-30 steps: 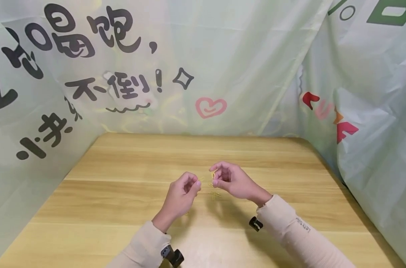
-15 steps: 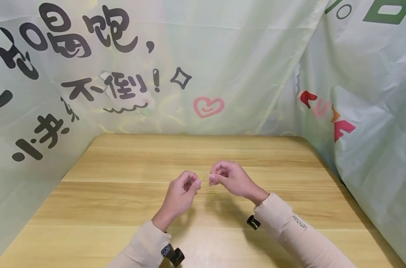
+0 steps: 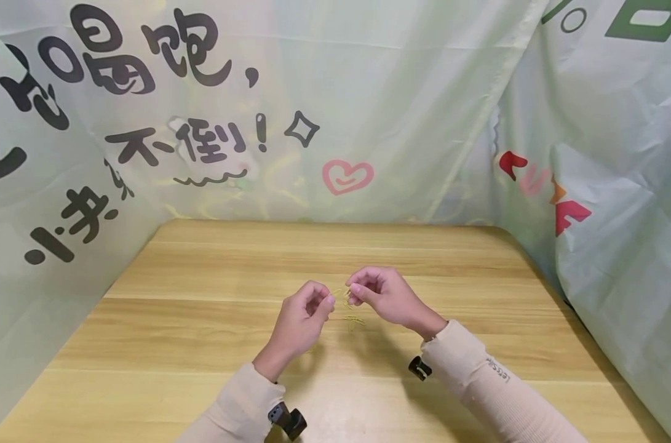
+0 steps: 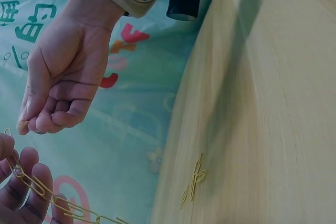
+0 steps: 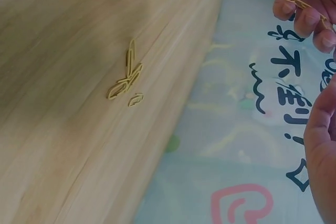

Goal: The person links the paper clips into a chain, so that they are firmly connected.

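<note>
My left hand pinches the end of a chain of linked gold paper clips. In the left wrist view the chain runs across its fingers and leaves the frame at the bottom. Close to its right, my right hand pinches a single gold paper clip between thumb and fingertips; most of this clip is covered. A small gap separates the two hands, above the table. Beneath them lies a small pile of loose gold paper clips, with another paper clip just apart from it.
The wooden table extends around both hands. Printed curtains enclose its back and sides. A black wrist camera sits at the left cuff, and another black wrist camera at the right.
My right hand's fingers have shifted around the paper clip, turning it in their pinch. The left hand stays nearly in place with its chain. Fingertips are slightly closer together.
</note>
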Demonstrator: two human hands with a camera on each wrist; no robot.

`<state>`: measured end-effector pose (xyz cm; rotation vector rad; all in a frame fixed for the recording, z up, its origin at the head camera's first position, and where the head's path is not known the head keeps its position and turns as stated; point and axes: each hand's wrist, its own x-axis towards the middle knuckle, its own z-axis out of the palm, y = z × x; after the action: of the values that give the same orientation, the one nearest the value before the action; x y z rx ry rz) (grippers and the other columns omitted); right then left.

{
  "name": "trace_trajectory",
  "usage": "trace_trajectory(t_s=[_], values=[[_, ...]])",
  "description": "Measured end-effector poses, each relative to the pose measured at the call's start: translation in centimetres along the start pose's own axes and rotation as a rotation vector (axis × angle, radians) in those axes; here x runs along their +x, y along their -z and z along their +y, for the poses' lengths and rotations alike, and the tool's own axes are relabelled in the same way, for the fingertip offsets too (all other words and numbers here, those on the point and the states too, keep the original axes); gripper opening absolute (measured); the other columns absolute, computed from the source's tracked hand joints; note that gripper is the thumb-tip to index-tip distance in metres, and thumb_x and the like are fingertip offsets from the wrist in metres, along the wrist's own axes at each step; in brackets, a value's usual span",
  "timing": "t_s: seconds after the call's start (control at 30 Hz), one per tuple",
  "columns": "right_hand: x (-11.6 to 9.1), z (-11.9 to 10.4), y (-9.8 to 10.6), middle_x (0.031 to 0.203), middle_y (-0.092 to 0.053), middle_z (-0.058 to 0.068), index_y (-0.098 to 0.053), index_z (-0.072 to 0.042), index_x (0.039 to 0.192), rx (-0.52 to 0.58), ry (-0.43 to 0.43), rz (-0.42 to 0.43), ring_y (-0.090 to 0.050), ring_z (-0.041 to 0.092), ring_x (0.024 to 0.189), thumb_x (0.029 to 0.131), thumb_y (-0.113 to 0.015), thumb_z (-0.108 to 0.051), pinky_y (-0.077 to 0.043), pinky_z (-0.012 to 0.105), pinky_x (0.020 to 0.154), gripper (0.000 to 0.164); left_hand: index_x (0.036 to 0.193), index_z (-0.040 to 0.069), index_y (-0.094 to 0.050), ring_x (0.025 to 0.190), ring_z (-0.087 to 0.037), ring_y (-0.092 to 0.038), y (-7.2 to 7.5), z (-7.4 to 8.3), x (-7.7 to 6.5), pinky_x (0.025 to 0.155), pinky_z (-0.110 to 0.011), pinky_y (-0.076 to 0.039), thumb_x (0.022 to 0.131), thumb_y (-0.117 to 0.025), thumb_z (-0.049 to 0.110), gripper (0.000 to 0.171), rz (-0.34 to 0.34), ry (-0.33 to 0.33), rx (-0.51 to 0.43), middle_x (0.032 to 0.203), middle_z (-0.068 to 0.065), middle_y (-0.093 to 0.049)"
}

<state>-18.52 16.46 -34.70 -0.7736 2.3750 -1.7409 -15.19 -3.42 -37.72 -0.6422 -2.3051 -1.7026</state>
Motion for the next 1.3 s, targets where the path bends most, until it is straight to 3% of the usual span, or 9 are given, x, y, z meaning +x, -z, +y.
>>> trace_trajectory(t_s=[0.23, 0.57, 0.97, 1.3], values=[[-0.08, -0.12, -0.01, 0.081, -0.066, 0.012, -0.062, 0.009, 0.101, 0.022, -0.001, 0.006, -0.065, 0.018, 0.074, 0.094, -0.057, 0.004, -0.056, 0.041, 0.074, 0.009, 0.095, 0.004, -0.059, 0.064, -0.012, -0.053, -0.06, 0.17, 0.06, 0.058, -0.023, -0.046, 0.096, -0.059, 0.009, 0.005, -0.010, 0.009, -0.003, 0.078, -0.002, -0.062], [0.02, -0.19, -0.19, 0.085, -0.063, 0.012, -0.059, 0.010, 0.101, 0.061, -0.012, 0.008, -0.064, 0.018, 0.076, 0.096, -0.054, 0.005, -0.056, 0.032, 0.074, 0.009, 0.091, 0.004, -0.059, 0.060, -0.010, -0.050, -0.33, -0.11, 0.01, 0.055, -0.023, -0.044, 0.096, -0.059, 0.009, 0.006, -0.008, -0.042, 0.008, 0.073, 0.002, -0.057], [-0.32, -0.49, -0.16, 0.084, -0.061, 0.012, -0.053, 0.011, 0.100, 0.114, -0.009, -0.004, -0.064, 0.019, 0.075, 0.095, -0.052, 0.008, -0.056, 0.033, 0.075, 0.006, 0.093, 0.004, -0.060, 0.062, -0.011, -0.052, -0.63, -0.01, 0.07, 0.058, -0.024, -0.047, 0.095, -0.059, 0.007, 0.004, -0.010, -0.044, -0.006, 0.075, -0.004, -0.060], [-0.40, -0.64, -0.24, 0.083, -0.062, 0.012, -0.057, 0.009, 0.099, 0.097, -0.010, -0.051, -0.064, 0.023, 0.076, 0.094, -0.053, 0.008, -0.056, 0.035, 0.075, 0.006, 0.093, 0.005, -0.060, 0.062, -0.012, -0.052, -0.65, 0.04, 0.07, 0.057, -0.024, -0.046, 0.095, -0.060, 0.008, 0.004, -0.004, -0.038, 0.016, 0.073, 0.002, -0.058]])
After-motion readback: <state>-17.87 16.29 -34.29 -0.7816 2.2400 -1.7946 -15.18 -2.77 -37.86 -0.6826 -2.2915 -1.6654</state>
